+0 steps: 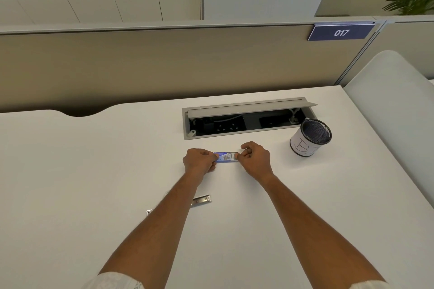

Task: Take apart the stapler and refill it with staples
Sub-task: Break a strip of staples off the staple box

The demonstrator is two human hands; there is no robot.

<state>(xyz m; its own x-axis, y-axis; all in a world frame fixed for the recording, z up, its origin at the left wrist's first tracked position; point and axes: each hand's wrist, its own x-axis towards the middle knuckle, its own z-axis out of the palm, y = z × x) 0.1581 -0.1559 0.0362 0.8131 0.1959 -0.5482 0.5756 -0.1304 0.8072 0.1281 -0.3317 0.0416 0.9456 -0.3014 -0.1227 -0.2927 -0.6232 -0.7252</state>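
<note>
- I see a small staple box (223, 157), blue with white print and a little picture on its top face, held between both hands over the white desk (94, 171), about mid-desk and just near of the open cable tray (246, 119).
- The box lies lengthwise left to right; its right end looks open or pale, and a thin grey strip shows at its far right edge, too small for me to say what it is.
- My left hand (199, 162) is curled narrow round the box's left end, fingers on top and thumb tucked below, knuckles facing up.
- My right hand (254, 159) pinches at the box's right end, thumb and forefinger closed tight, remaining fingers folded in.
- Both forearms run up from the near edge, bare, converging on the box; pale sleeves show at the bottom corners.
- A silver metal stapler part (202, 200) lies flat on the desk, near of the hands, mostly hidden under my left forearm; one end shows right of the arm and another bit left of it.
- A mesh pen cup (310, 137) with a white wrap stands to the right, well apart from the hands.
- A blue "017" sign (341, 32) hangs on the far partition.
</note>
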